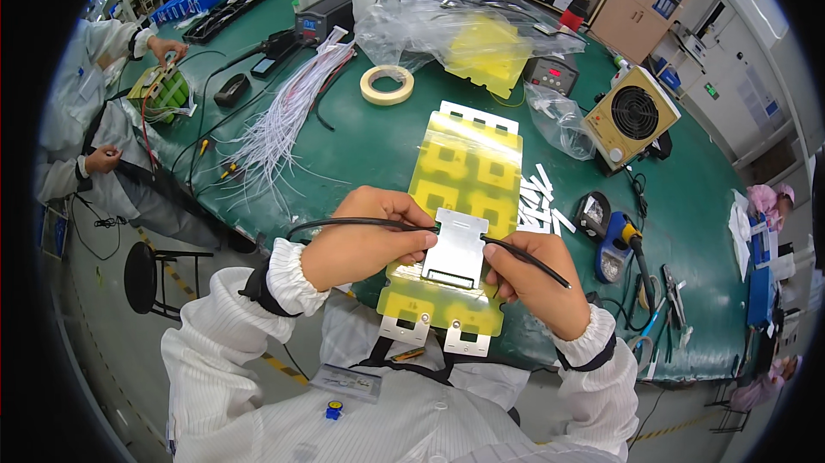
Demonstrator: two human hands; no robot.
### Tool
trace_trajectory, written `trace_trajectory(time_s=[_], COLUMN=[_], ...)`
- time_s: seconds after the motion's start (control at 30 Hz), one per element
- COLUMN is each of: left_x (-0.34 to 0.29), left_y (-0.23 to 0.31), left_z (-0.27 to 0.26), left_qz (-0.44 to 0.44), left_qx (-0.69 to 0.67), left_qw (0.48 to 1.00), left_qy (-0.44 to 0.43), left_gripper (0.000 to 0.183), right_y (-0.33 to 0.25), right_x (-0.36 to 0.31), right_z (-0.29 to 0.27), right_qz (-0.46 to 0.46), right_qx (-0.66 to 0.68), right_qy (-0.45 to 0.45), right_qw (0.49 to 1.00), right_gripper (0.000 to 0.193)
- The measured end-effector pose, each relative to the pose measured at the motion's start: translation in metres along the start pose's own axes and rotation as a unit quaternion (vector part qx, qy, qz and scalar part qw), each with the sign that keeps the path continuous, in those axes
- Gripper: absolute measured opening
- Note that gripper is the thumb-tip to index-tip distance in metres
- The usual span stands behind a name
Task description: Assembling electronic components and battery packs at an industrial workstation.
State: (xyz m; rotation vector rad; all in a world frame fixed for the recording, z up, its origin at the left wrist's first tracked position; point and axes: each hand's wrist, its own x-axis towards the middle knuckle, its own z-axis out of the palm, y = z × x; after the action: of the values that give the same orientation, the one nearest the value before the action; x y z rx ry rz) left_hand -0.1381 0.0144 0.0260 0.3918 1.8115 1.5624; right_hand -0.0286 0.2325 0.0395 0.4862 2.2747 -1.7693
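Note:
My left hand pinches the left edge of a flat silver metal plate, thumb on top. At the opposite edge my right hand is closed on the same plate. A black cable sticks out past my left fingers, and another black cable length runs out over my right hand. Whether the two join behind the plate is hidden. Under the plate lies a long yellow translucent sheet with square outlines and metal tabs at both ends, reaching the table's near edge.
White strips are scattered right of the sheet, near a soldering iron stand, pliers and a fan unit. Tape, bundled white wires and plastic film lie beyond. A co-worker's hand works at far left.

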Motion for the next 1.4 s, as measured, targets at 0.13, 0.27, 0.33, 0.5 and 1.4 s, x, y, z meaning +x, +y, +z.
trace_trajectory(time_s=[0.13,0.27,0.33,0.5,1.4], left_x=[0.0,0.0,0.0,0.0,0.014], left_y=[0.001,-0.001,0.0,-0.001,-0.024], left_z=[0.0,-0.001,0.0,0.0,0.004], left_qz=[-0.007,-0.002,-0.001,0.009,0.206], left_qx=[-0.002,-0.004,-0.009,-0.002,0.153], left_qw=[1.0,1.0,1.0,1.0,0.966], left_qy=[-0.001,-0.002,-0.001,-0.004,0.023], left_gripper=[0.022,0.022,0.022,0.021,0.023], right_y=[-0.002,-0.004,-0.004,-0.002,0.009], right_x=[0.0,0.0,0.0,0.001,0.007], right_z=[0.001,0.002,0.002,0.002,-0.014], right_qz=[0.007,0.012,0.007,0.005,-0.074], right_qx=[-0.006,-0.011,-0.01,-0.008,-0.108], right_qy=[0.007,0.009,0.009,0.01,-0.031], right_qw=[1.0,1.0,1.0,1.0,0.991], right_gripper=[0.03,0.029,0.029,0.028,0.036])
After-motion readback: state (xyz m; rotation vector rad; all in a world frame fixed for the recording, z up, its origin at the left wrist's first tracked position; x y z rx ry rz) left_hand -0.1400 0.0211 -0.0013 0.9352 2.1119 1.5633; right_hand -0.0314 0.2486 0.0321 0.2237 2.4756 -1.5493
